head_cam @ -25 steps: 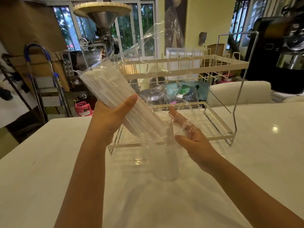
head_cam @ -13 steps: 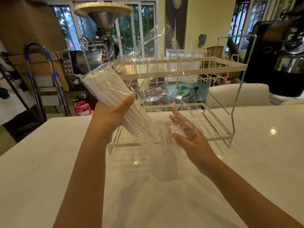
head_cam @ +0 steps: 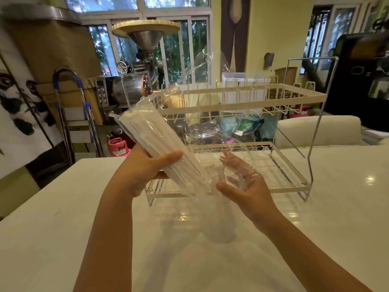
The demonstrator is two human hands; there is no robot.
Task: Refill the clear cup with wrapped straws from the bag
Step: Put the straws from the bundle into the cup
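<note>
- The left hand [head_cam: 145, 171] has its grip closed round a tilted bundle of wrapped straws [head_cam: 155, 142], thumb across the front, fingers hidden behind; the bundle sits inside a clear plastic bag [head_cam: 189, 114].
- The bundle slants from upper left down to lower right, its lower end pointing at the mouth of the clear cup [head_cam: 219, 218].
- The right hand [head_cam: 244, 186] is spread, palm turned toward the bundle, fingers straight and seen through the bag's loose film; the thumb lies by the cup's rim. Whether it actually pinches film or the cup cannot be told.
- The clear cup stands on the white desk [head_cam: 63, 239], just below the two hands; its base rests on the surface, and its rim is blurred by the film over it.
- The bag's loose upper flap rises above the hands, in front of the dish rack.
- A two-tier wire dish rack [head_cam: 294, 98] stands on the desk just behind the hands and cup; its lower front rail runs close behind the cup.
- Bare desk spreads to the left, right and in front of the cup; the desk's left edge runs diagonally at the far left.
- Beyond the desk stand a steel machine with a funnel hopper [head_cam: 145, 39], a folding ladder [head_cam: 69, 114] and a pink gas canister [head_cam: 117, 146].
</note>
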